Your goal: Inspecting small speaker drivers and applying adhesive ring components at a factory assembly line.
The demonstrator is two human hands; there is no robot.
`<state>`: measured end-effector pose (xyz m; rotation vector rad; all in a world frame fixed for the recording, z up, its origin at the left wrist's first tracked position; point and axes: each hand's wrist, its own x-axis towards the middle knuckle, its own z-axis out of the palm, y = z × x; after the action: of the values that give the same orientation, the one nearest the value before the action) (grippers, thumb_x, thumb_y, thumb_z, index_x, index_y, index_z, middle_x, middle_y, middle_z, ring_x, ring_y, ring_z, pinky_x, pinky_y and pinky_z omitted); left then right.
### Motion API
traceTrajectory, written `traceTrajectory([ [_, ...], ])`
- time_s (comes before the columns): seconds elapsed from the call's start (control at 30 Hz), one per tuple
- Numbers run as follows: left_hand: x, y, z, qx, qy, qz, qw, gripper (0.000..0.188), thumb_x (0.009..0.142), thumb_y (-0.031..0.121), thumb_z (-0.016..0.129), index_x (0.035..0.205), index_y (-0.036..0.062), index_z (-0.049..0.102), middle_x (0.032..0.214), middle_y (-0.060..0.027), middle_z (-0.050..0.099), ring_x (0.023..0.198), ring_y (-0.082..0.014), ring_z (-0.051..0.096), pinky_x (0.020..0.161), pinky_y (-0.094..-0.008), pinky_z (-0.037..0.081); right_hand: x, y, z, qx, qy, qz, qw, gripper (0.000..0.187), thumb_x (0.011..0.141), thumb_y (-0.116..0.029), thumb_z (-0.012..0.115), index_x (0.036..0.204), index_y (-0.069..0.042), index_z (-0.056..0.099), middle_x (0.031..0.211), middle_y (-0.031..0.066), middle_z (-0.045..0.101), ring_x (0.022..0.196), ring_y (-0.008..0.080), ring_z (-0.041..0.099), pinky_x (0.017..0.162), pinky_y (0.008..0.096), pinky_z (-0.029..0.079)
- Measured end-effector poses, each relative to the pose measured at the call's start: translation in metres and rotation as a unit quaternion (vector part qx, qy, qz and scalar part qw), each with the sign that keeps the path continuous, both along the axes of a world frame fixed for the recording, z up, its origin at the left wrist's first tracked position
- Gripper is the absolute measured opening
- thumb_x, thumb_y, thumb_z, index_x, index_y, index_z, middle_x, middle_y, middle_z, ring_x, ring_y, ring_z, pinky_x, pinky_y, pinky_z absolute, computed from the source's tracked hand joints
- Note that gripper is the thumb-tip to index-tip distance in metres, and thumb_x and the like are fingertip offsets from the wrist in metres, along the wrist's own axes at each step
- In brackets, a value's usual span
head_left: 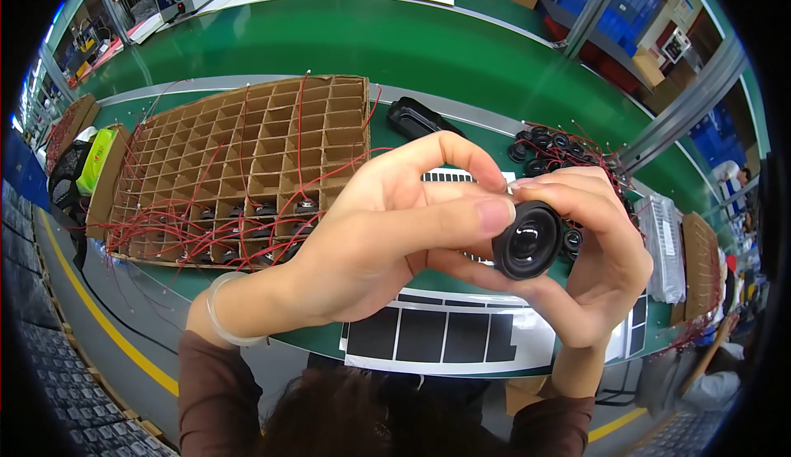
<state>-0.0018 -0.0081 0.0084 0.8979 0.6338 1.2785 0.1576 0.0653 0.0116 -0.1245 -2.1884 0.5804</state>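
Note:
A small round black speaker (529, 241), its cone and shiny centre cap facing me, is held up between my two hands over the bench. My left hand (387, 218) comes in from the left, its thumb pressed on the speaker's upper left rim and its index finger bent above. From the right, my right hand (606, 251) curls around the speaker, with fingers at its top and lower edge. Both hands are closed on it. What lies behind the speaker is hidden. Below the hands lies a white sheet with black rectangular stickers (420, 335).
To the left stands a cardboard divider box (272, 135) with red-wired speakers in its near cells. A black plastic tray (420, 117) lies behind my hands. Several more speakers (560, 148) are piled at the right, near clear plastic trays (662, 247). A green conveyor (329, 41) runs beyond.

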Motion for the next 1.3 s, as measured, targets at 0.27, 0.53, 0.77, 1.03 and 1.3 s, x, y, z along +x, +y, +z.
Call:
traceTrajectory([
  [0.27,0.0,0.003,-0.01,-0.039,-0.143,-0.026,0.989,0.027,0.077,0.009,0.051,0.097,-0.0006,0.037,0.086,-0.0139,0.055,0.081,-0.0167,0.055,0.072,-0.0273,0.046,-0.008,0.0,-0.014,-0.009,0.043,-0.007,0.999,0.049,0.054,-0.017,0.069,0.092,0.006,0.048,0.088,0.013,0.051,0.082,0.0219,0.048,0.073,0.0305,0.038],
  [0.53,0.002,0.0,-0.009,-0.003,-0.11,-0.034,0.993,0.026,0.076,0.005,0.051,0.097,-0.0012,0.038,0.085,-0.0129,0.056,0.079,-0.014,0.055,0.07,-0.027,0.047,0.0,-0.008,-0.004,-0.003,0.027,-0.021,0.999,0.047,0.05,-0.017,0.07,0.088,0.004,0.05,0.079,0.0117,0.055,0.075,0.0213,0.048,0.069,0.0311,0.037],
  [0.77,0.002,0.0,-0.01,0.035,-0.023,-0.014,0.999,0.037,0.072,0.013,0.053,0.099,0.0002,0.03,0.096,-0.0236,0.051,0.09,-0.0288,0.053,0.079,-0.0332,0.042,-0.002,-0.013,-0.007,-0.063,0.05,-0.026,0.996,0.048,0.052,-0.019,0.069,0.087,0.006,0.049,0.081,0.0131,0.053,0.075,0.0212,0.048,0.07,0.0293,0.038],
  [1.03,0.002,0.001,-0.007,-0.01,-0.069,-0.022,0.997,0.034,0.069,0.002,0.049,0.098,0.0003,0.031,0.095,-0.0229,0.051,0.087,-0.0301,0.054,0.077,-0.0333,0.042,-0.001,-0.008,-0.006,-0.027,0.035,-0.018,0.999,0.047,0.051,-0.017,0.07,0.086,0.005,0.05,0.079,0.0126,0.054,0.074,0.021,0.048,0.067,0.0289,0.038],
  [1.3,0.0,0.002,-0.003,-0.02,0.003,-0.032,0.999,0.033,0.066,-0.002,0.05,0.094,-0.0005,0.033,0.091,-0.0209,0.053,0.084,-0.0297,0.055,0.075,-0.0332,0.043,-0.004,-0.007,-0.003,0.062,0.018,-0.014,0.998,0.042,0.047,-0.014,0.073,0.08,0.003,0.053,0.073,0.0112,0.056,0.067,0.0208,0.049,0.061,0.0297,0.038],
])
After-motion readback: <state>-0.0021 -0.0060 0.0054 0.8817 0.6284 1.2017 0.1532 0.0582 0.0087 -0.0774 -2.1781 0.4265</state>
